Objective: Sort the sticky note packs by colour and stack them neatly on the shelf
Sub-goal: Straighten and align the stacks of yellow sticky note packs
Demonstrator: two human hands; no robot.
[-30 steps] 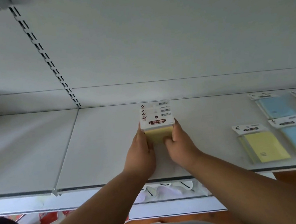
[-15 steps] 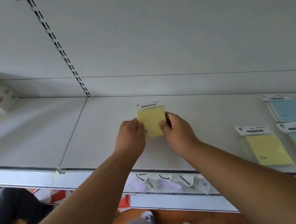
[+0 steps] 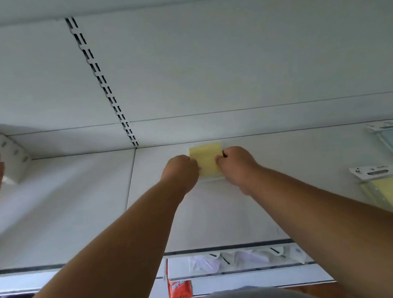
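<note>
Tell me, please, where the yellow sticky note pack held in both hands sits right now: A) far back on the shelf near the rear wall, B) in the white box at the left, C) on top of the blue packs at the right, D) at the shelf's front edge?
A: the yellow sticky note pack, gripped by the left hand and right hand, lies close to the back of the shelf.

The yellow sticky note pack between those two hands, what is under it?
The yellow sticky note pack lies on the white shelf. Both hands cover its side edges, so anything beneath there is hidden.
</note>
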